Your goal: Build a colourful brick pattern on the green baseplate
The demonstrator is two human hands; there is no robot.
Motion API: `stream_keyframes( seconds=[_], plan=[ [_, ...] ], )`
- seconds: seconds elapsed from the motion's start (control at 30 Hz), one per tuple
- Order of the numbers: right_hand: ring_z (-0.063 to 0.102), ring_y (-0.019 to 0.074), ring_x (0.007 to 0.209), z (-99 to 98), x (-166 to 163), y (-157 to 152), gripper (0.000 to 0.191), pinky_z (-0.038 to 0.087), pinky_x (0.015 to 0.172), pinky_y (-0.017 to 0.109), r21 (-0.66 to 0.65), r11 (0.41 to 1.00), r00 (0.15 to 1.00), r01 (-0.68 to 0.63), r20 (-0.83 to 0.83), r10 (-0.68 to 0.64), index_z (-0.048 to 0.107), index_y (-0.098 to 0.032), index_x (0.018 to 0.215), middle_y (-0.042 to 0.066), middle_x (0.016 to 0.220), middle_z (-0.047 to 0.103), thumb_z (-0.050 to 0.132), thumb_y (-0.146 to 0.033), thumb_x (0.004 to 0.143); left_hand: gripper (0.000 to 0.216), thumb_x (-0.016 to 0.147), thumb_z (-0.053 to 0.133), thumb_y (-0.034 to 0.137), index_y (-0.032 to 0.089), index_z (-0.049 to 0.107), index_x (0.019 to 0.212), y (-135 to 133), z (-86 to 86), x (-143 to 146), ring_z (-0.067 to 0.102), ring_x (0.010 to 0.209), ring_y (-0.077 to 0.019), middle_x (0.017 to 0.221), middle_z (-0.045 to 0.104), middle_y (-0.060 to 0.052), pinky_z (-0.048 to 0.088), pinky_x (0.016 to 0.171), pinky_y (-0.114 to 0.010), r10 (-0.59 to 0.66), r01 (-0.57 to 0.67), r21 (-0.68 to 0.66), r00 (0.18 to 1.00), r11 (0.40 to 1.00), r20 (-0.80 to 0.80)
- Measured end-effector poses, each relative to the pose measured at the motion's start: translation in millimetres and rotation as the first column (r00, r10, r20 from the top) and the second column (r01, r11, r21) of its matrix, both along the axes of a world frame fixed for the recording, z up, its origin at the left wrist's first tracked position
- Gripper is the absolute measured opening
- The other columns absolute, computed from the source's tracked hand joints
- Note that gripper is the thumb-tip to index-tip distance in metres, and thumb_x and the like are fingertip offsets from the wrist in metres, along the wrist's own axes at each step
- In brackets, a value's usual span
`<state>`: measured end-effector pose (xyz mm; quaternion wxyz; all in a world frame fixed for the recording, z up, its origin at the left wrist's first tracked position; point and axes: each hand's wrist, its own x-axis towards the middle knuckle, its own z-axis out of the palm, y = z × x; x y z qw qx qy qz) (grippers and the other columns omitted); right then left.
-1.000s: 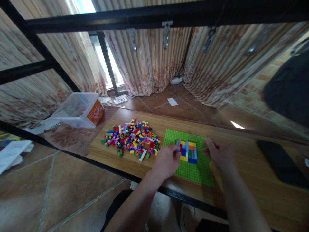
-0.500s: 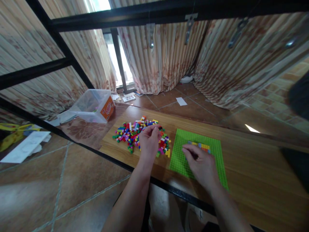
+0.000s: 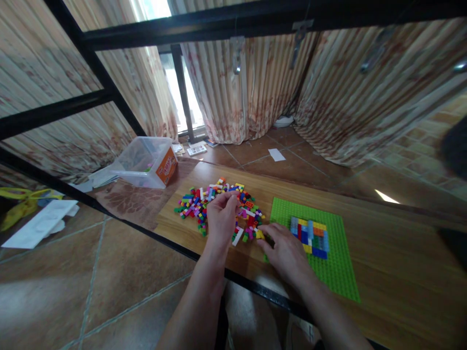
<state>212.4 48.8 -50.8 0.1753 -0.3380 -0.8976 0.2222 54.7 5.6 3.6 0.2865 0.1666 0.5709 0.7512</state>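
Note:
A heap of small coloured bricks [image 3: 193, 204] lies on the wooden tabletop [image 3: 383, 272]. My left hand [image 3: 221, 216] rests on the heap's right part with its fingers curled down among the bricks; what they pinch is hidden. To the right lies a green baseplate [image 3: 335, 272] carrying a flat patch of joined bricks [image 3: 310, 236] in blue, yellow, red and orange. My right hand [image 3: 286, 250] lies at the baseplate's left edge, fingers stretched toward a yellow brick [image 3: 259, 235] at the heap's fringe.
A clear plastic box with an orange label [image 3: 148, 163] stands at the table's far left on a patterned cloth. Black metal bars [image 3: 219, 24] cross overhead and at left. Curtains hang behind. Papers lie on the tiled floor. A dark object [image 3: 454, 146] sits at far right.
My left hand went from the baseplate to the brick heap and stays there. My right hand slid left off the built patch to the baseplate's left edge, uncovering the patch.

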Motion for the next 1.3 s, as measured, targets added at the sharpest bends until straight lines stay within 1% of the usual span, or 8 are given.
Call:
stream_keyframes(
  seconds=[0.23, 0.47, 0.6, 0.67, 0.77, 0.93, 1.07, 1.3],
  plan=[
    [0.066, 0.0220, 0.093, -4.5, 1, 3, 0.020, 0.049, 0.085, 0.036, -0.033, 0.998, 0.994, 0.048, -0.099, -0.051, 0.069, -0.022, 0.102, 0.006, 0.098, 0.072, 0.053, -0.022, 0.090, 0.024, 0.069, 0.075, 0.035, 0.013, 0.072, 0.079, 2, -2.5, -2, 0.052, 0.052, -0.0069, 0.060, 0.059, 0.002, 0.042, 0.051, -0.019, -0.006, 0.006, -0.036, 1.000, 0.999, -0.006],
    [0.067, 0.0230, 0.089, -3.9, -2, 3, 0.018, 0.050, 0.080, 0.035, -0.013, 0.995, 0.992, 0.101, -0.072, -0.101, 0.069, -0.021, 0.100, 0.006, 0.093, 0.072, 0.055, -0.027, 0.090, 0.020, 0.070, 0.071, 0.030, 0.013, 0.072, 0.080, -2, 1.3, -10, 0.051, 0.053, -0.0059, 0.062, 0.060, 0.003, 0.042, 0.054, -0.017, 0.035, -0.035, -0.012, 0.999, 0.999, -0.011],
    [0.067, 0.0228, 0.087, -4.6, -6, 1, 0.018, 0.050, 0.080, 0.036, -0.018, 0.995, 0.993, 0.093, -0.068, -0.094, 0.070, -0.022, 0.099, 0.005, 0.093, 0.073, 0.057, -0.030, 0.090, 0.020, 0.073, 0.067, 0.028, 0.014, 0.073, 0.086, -9, -0.5, -32, 0.053, 0.055, -0.0080, 0.067, 0.064, 0.001, 0.043, 0.055, -0.019, 0.139, -0.150, -0.076, 0.980, 0.986, -0.141],
    [0.067, 0.0224, 0.085, -5.4, -8, 1, 0.018, 0.050, 0.079, 0.035, -0.022, 0.995, 0.992, 0.102, -0.069, -0.103, 0.070, -0.022, 0.099, 0.005, 0.092, 0.073, 0.057, -0.031, 0.089, 0.020, 0.074, 0.067, 0.026, 0.015, 0.074, 0.089, -14, -4.4, -44, 0.056, 0.059, -0.0104, 0.072, 0.068, -0.001, 0.044, 0.057, -0.021, 0.118, -0.170, -0.173, 0.955, 0.970, -0.274],
    [0.068, 0.0224, 0.083, -6.4, -12, 1, 0.021, 0.049, 0.076, 0.034, -0.025, 0.993, 0.990, 0.117, -0.071, -0.119, 0.071, -0.022, 0.100, 0.005, 0.092, 0.073, 0.058, -0.035, 0.089, 0.023, 0.073, 0.067, 0.019, 0.017, 0.074, 0.095, -20, -10.0, -50, 0.061, 0.070, -0.0148, 0.082, 0.071, -0.003, 0.049, 0.068, -0.026, -0.095, -0.134, -0.402, 0.860, 0.906, -0.501],
    [0.068, 0.0216, 0.080, -5.7, -17, 1, 0.026, 0.050, 0.074, 0.034, -0.037, 0.990, 0.982, 0.137, -0.130, -0.141, 0.071, -0.022, 0.101, 0.005, 0.092, 0.073, 0.056, -0.041, 0.090, 0.041, 0.071, 0.070, 0.015, 0.020, 0.071, 0.112, -23, -12.6, -37, 0.058, 0.107, -0.0256, 0.114, 0.067, -0.009, 0.046, 0.098, -0.038, -0.484, -0.179, -0.646, 0.523, 0.742, -0.701],
    [0.070, 0.0227, 0.086, -6.6, -17, 1, 0.029, 0.051, 0.079, 0.035, -0.038, 0.992, 0.977, 0.122, -0.169, -0.127, 0.071, -0.022, 0.100, 0.006, 0.098, 0.074, 0.050, -0.041, 0.093, 0.043, 0.073, 0.072, 0.024, 0.018, 0.068, 0.116, -19, -14.6, -26, 0.054, 0.111, -0.0294, 0.115, 0.065, -0.010, 0.044, 0.100, -0.040, -0.558, -0.265, -0.670, 0.390, 0.694, -0.732],
    [0.070, 0.0230, 0.087, -6.6, -15, 4, 0.028, 0.051, 0.079, 0.036, -0.053, 0.993, 0.969, 0.107, -0.219, -0.116, 0.072, -0.021, 0.098, 0.007, 0.100, 0.075, 0.049, -0.037, 0.093, 0.033, 0.077, 0.067, 0.018, 0.016, 0.068, 0.110, -13, -21.3, -26, 0.057, 0.106, -0.0287, 0.106, 0.067, -0.010, 0.045, 0.097, -0.041, -0.555, -0.316, -0.645, 0.334, 0.695, -0.762]
  ],
)
